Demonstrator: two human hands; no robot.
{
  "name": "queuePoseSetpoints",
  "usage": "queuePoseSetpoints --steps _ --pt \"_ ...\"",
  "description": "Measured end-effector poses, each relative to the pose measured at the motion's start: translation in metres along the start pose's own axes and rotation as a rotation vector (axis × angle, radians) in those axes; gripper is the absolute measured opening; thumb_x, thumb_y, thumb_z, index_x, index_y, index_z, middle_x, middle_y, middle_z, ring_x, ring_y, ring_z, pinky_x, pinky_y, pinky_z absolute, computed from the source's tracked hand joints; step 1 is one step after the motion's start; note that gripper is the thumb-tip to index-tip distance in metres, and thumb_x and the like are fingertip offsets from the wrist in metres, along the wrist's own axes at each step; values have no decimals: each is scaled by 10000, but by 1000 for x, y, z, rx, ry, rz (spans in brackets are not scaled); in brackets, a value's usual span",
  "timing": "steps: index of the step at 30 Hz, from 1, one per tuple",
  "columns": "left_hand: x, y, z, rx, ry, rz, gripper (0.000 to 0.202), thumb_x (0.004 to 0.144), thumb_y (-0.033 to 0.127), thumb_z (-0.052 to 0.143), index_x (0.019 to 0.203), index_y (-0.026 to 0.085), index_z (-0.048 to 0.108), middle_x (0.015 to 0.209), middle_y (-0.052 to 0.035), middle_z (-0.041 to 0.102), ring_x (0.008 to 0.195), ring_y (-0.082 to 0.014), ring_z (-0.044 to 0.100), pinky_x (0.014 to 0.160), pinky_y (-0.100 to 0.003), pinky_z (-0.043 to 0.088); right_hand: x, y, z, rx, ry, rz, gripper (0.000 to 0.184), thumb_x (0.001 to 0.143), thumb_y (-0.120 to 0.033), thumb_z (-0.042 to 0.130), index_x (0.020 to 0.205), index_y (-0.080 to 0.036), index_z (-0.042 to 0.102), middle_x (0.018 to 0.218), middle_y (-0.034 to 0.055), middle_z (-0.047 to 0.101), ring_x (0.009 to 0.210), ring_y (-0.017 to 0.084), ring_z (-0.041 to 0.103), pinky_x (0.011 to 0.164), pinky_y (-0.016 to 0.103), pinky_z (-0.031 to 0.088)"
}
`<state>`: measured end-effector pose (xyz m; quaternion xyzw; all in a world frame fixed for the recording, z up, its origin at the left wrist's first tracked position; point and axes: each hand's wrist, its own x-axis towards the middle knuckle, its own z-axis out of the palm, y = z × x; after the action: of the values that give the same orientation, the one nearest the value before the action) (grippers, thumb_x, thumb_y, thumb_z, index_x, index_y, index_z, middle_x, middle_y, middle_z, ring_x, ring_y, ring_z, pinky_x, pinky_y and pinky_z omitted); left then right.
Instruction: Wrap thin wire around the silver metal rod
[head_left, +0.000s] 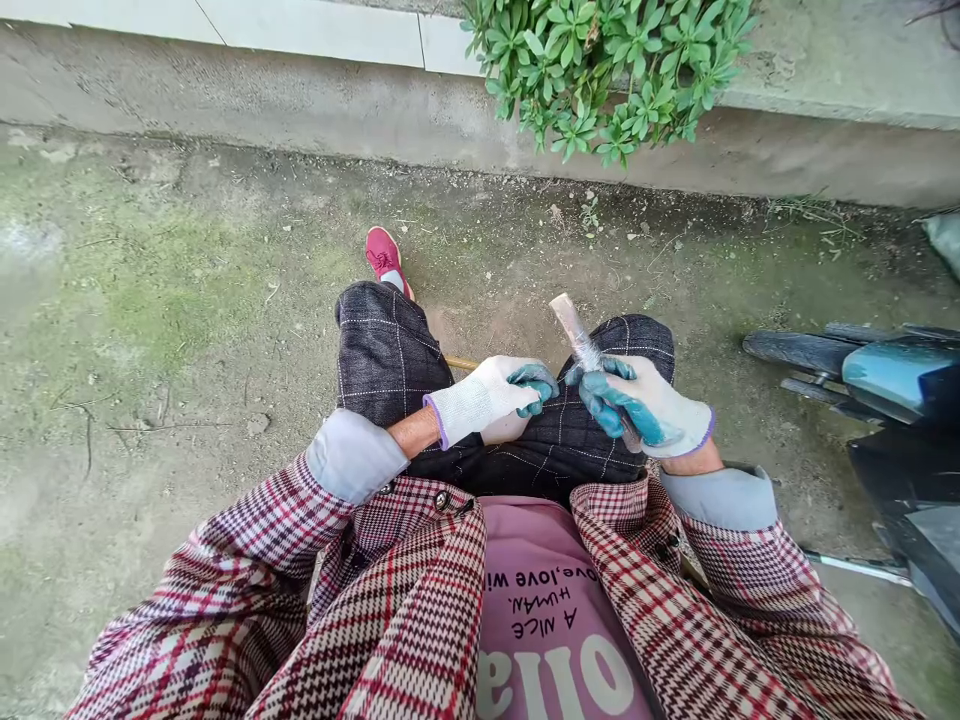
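Both my hands wear white work gloves with teal fingers and rest over my lap in dark checked trousers. My right hand [651, 408] is wrapped round a pale, flat blade-like tool [574, 330] that points up and away from me. My left hand [501, 398] is closed, its thumb and fingers pinched near the base of that tool; what it pinches is too small to name. A thin yellowish stick [460, 364] pokes out behind my left hand, across my knee.
I sit on mossy, dirty concrete ground [150, 300]. A low concrete wall [315, 100] with a green leafy plant [611, 70] runs along the back. A scooter [885, 400] is parked at the right. My red shoe [385, 256] rests ahead.
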<state>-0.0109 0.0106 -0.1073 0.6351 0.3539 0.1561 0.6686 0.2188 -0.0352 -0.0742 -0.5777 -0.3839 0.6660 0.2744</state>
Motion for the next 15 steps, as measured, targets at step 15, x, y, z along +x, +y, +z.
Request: queuePoseSetpoints --steps 15 --pt "6 0 -21 255 -4 -26 83 810 174 656 738 148 688 720 -13 666 706 -142 559 725 -269 466 26 33 -5 -965 -49 -13 134 792 -350 731 753 -229 689 702 62 675 654 213 580 658 355 434"
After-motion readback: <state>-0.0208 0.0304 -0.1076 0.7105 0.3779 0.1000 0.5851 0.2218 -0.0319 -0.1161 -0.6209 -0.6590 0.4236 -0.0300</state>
